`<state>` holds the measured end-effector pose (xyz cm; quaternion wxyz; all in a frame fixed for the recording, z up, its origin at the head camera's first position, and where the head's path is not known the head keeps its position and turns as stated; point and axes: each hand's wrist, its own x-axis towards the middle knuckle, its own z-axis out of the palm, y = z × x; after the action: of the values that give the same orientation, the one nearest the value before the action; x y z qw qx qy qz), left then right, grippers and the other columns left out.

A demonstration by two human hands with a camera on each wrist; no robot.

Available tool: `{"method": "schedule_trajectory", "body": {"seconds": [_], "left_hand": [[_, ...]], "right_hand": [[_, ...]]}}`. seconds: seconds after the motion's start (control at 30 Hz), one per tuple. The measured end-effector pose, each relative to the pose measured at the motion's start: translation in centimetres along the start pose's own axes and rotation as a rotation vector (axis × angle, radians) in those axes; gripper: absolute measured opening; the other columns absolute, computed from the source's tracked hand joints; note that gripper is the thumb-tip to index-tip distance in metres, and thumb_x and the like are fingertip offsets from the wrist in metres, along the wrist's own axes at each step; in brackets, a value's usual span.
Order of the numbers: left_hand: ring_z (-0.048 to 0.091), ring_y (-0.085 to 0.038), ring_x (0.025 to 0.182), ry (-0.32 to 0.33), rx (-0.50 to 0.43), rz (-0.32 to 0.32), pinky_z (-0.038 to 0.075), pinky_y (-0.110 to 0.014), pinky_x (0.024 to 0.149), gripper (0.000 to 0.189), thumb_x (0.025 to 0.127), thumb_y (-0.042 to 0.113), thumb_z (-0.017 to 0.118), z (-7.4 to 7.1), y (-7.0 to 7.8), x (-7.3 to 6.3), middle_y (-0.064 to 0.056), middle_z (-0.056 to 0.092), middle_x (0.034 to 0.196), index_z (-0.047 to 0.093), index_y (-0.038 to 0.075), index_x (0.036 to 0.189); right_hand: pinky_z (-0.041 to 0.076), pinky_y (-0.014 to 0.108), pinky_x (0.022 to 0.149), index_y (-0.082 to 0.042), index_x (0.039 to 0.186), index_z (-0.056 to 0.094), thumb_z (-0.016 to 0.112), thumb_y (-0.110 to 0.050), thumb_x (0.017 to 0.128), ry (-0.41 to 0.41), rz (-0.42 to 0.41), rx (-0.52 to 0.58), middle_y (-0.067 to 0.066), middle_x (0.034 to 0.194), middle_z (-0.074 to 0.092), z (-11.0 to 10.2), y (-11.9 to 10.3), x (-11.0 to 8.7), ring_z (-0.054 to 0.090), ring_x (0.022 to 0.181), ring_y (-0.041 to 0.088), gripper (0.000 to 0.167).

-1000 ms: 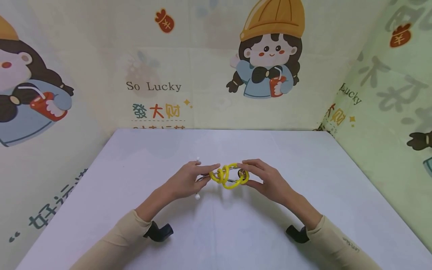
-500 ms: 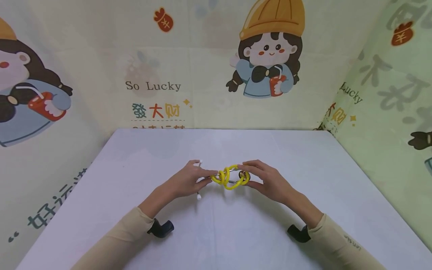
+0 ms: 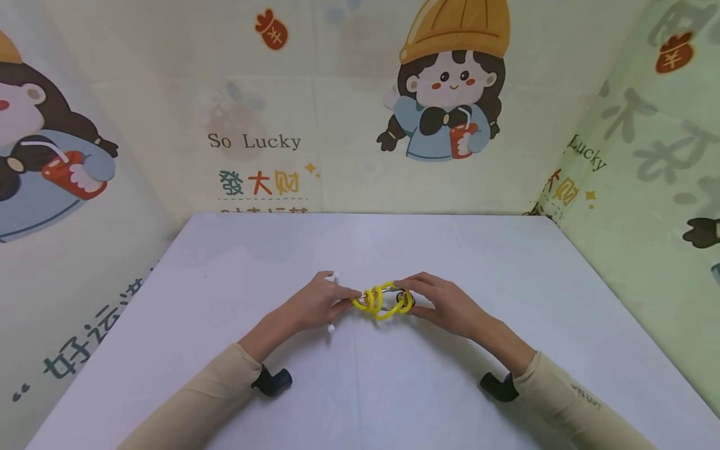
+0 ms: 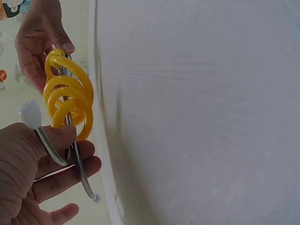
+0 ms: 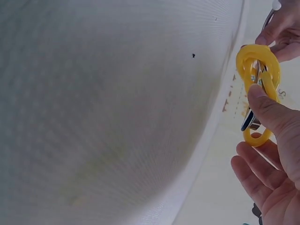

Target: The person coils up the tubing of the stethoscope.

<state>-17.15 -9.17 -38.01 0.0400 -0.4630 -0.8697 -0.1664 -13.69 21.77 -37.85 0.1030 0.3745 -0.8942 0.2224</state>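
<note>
A glossy yellow coil [image 3: 374,301] with several loops winds around a metal wire piece [image 4: 79,171] with curved prongs and white tips. In the head view it is held off the table, between both hands. My left hand [image 3: 317,302] pinches the wire at the pronged end, thumb on one side and fingers on the other; a white tip [image 4: 30,114] sticks out past the thumb. At the opposite end, my right hand [image 3: 449,304] grips the yellow loops between thumb and fingers. There, the right wrist view shows a dark, shiny metal end [image 5: 248,120] beside the coil.
Under the hands lies a white tabletop [image 3: 360,387]. Printed cloth walls [image 3: 349,112] stand behind it and at both sides. Black curved pieces [image 3: 274,381] are fixed at both sleeve cuffs.
Both hands have come slightly down in the head view with the coil and wire, a little closer to the table's near side. The grips look the same.
</note>
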Motion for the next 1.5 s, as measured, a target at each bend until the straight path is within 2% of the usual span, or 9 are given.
{"method": "schedule_trajectory", "body": {"seconds": [0.4,0.7,0.87,0.97,1.13,1.33,1.5], "left_hand": [[0.074,-0.015,0.101,-0.025,0.009,-0.039,0.036,-0.064,0.110,0.030,0.094,0.010,0.074,0.4,0.1,0.1,0.000,0.077,0.113,0.075,0.011,0.124],[0.073,-0.017,0.103,-0.014,-0.087,-0.081,0.035,-0.061,0.113,0.038,0.094,0.014,0.074,0.1,0.1,0.1,-0.004,0.077,0.114,0.070,0.005,0.131],[0.070,-0.021,0.112,-0.016,-0.182,-0.123,0.033,-0.057,0.117,0.037,0.095,0.013,0.070,-0.2,0.0,0.1,-0.006,0.075,0.120,0.070,0.005,0.131],[0.069,-0.023,0.114,0.002,-0.212,-0.122,0.033,-0.055,0.117,0.034,0.097,0.013,0.067,-0.1,0.0,0.0,-0.008,0.075,0.121,0.070,0.004,0.130],[0.070,-0.023,0.112,0.042,-0.232,-0.096,0.038,-0.054,0.114,0.031,0.098,0.013,0.066,-0.1,-0.1,-0.1,-0.009,0.075,0.119,0.072,0.003,0.126],[0.071,-0.017,0.102,0.055,-0.228,-0.084,0.051,-0.045,0.101,0.029,0.099,0.014,0.066,-0.3,0.1,-0.2,-0.003,0.078,0.107,0.073,0.002,0.124],[0.071,-0.019,0.103,0.069,-0.229,-0.089,0.055,-0.042,0.094,0.029,0.100,0.015,0.066,-0.5,0.2,-0.3,-0.003,0.077,0.108,0.072,0.003,0.126]], "right_hand": [[0.058,0.038,0.088,-0.018,0.139,0.063,0.087,-0.015,0.083,-0.067,0.081,-0.092,0.000,0.126,0.068,0.3,-0.4,0.1,0.067,0.112,0.019,0.061],[0.057,0.041,0.094,-0.013,0.144,0.057,0.086,-0.015,0.084,-0.118,0.123,-0.087,0.005,0.134,0.064,0.5,-0.5,0.0,0.065,0.119,0.023,0.067],[0.055,0.042,0.097,-0.010,0.144,0.057,0.086,-0.016,0.084,-0.140,0.129,-0.090,0.006,0.136,0.063,0.6,-0.6,-0.2,0.063,0.123,0.025,0.067],[0.055,0.043,0.097,-0.009,0.144,0.057,0.086,-0.016,0.084,-0.148,0.132,-0.095,0.006,0.136,0.063,0.6,-0.7,-0.2,0.063,0.123,0.025,0.067],[0.055,0.043,0.097,-0.009,0.145,0.056,0.086,-0.021,0.085,-0.163,0.133,-0.086,0.007,0.136,0.063,0.6,-0.7,-0.3,0.062,0.123,0.025,0.068],[0.054,0.044,0.099,-0.007,0.146,0.054,0.084,-0.026,0.087,-0.185,0.138,-0.074,0.008,0.139,0.060,0.4,-1.1,-0.3,0.061,0.126,0.026,0.069],[0.053,0.045,0.100,-0.006,0.147,0.053,0.083,-0.028,0.088,-0.184,0.133,-0.083,0.009,0.141,0.059,0.3,-1.3,-0.4,0.060,0.127,0.027,0.070]]}}
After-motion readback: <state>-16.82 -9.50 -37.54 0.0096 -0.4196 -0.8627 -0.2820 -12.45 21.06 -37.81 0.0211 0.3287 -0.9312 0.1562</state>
